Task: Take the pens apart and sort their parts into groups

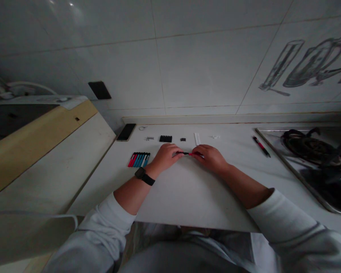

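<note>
Just above the countertop, my two hands hold a thin black-and-red pen (190,154) between them, level and side to side. My left hand (167,156), with a dark watch on its wrist, pinches the black end. The red part is in the fingers of my right hand (210,156), which cover much of it. Whether the two parts are joined cannot be made out. Beside my left wrist lies a row of red, blue and white pen barrels (138,159). Beyond my hands are a block of black tubular pieces (165,138), small dark pieces (183,139) and thin white sticks (197,138).
Small springs (149,138) and tiny white pieces (215,137) lie along the back. A phone (126,132) rests at the back left. A black-and-red pen (261,146) lies at the right, near the metal-edged stove (295,172). A tiled wall (199,72) rises behind.
</note>
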`<state>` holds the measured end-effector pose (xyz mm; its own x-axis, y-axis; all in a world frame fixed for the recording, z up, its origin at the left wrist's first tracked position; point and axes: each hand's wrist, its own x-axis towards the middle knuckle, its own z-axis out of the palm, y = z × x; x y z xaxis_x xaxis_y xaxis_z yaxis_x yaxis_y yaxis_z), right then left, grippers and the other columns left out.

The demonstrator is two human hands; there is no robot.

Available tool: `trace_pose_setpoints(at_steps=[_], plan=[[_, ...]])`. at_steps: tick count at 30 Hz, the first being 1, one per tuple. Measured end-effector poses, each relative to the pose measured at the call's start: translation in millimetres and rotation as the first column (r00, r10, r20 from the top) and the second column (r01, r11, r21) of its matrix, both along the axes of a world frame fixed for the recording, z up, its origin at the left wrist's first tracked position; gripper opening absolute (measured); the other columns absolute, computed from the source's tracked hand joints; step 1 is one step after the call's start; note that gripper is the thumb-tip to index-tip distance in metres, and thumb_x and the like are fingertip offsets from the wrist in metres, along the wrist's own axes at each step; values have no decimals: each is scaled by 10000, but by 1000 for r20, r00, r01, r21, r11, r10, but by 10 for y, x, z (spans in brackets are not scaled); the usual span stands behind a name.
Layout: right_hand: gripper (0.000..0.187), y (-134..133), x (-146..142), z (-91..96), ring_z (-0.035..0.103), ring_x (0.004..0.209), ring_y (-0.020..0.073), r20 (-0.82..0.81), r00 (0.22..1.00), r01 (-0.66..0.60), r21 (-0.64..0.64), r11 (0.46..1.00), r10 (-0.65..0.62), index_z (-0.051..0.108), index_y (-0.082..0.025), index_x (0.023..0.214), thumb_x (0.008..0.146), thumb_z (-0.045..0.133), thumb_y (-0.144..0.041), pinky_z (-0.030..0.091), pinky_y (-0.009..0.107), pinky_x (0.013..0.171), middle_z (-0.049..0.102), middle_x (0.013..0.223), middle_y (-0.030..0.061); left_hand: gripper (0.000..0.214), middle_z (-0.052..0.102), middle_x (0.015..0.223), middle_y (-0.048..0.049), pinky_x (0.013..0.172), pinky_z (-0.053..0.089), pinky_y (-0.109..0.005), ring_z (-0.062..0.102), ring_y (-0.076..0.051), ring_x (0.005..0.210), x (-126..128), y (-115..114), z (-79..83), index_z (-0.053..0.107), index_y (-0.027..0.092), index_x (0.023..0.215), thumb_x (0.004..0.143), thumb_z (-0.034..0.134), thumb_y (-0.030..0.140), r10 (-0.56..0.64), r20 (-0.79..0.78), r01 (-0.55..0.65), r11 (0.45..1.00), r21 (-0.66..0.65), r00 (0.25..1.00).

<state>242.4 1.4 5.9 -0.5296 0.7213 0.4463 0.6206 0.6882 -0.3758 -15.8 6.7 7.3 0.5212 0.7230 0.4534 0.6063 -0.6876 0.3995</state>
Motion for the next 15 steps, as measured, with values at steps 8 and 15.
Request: trace_pose_setpoints(at_steps=[8,15], plan=[[208,-28,-16,41,637,758,192,-14,1000,1,2,1000,0,729,-205,984,994,575,-345,464,304,705,726,899,82,156,737,852,-34,780,475,-329,647,-179,813,23,-23,35,766,205,922,950,691,339,-18,0,18,1000,1,1000],[198,-20,-11,23,630,797,207,3,999,-49,47,998,49,728,-205,995,997,573,-329,474,329,755,720,897,85,232,730,835,-41,776,462,-335,629,-183,801,29,-14,6,759,198,903,996,617,356,-39,-41,40,999,20,998]])
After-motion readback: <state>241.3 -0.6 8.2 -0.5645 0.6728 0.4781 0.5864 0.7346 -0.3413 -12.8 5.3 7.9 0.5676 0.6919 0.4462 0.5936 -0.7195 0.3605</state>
